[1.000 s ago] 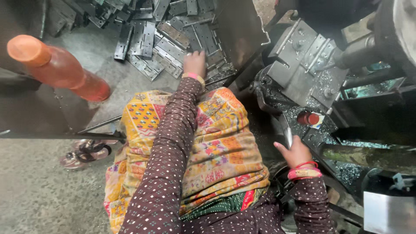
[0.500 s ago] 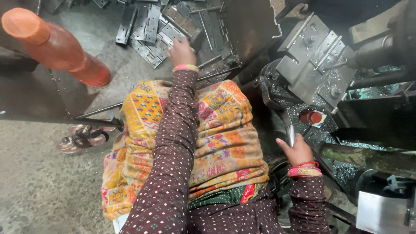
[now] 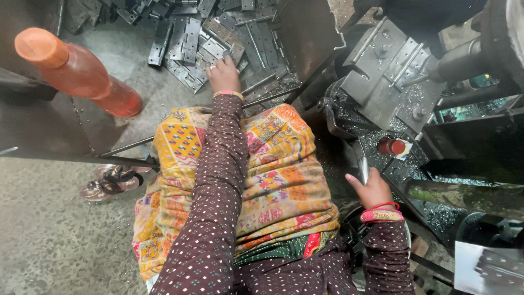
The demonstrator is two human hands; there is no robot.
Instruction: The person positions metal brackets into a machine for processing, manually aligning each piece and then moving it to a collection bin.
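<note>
Since the earlier frames: view has dipped and drawn slightly back; left hand [image 3: 224, 74] has settled lower onto the heap of hinge plates [image 3: 188, 46]; right hand [image 3: 374, 188] sits in the same place at the lever

Head view, one item per line:
- Left hand: arm stretched forward across the lap, fingers curled down onto a grey plate at the near edge of the heap on the floor; whether a plate is already lifted cannot be told
- Right hand: closed around the shiny metal lever handle [image 3: 362, 164], thumb out to the side
- Hinge plates: loose overlapping pile of flat grey pieces, straight ahead of the knees
- Machine fixture [image 3: 390, 82]: angled steel block with a hinge-like piece lying on it, swarf scattered about, to the right of the pile
- Orange bottle [image 3: 76, 74]: leaning, well left of the reaching arm
- Small red cup [image 3: 394, 146]: just beside the lever
- Sandal [image 3: 112, 183]: on the floor, left of the patterned cloth

Handling note, as judgement: take one plate by its edge, not a stack; keep fingers off sharp burrs; hold the lever quiet until the plate sits square in the fixture
</note>
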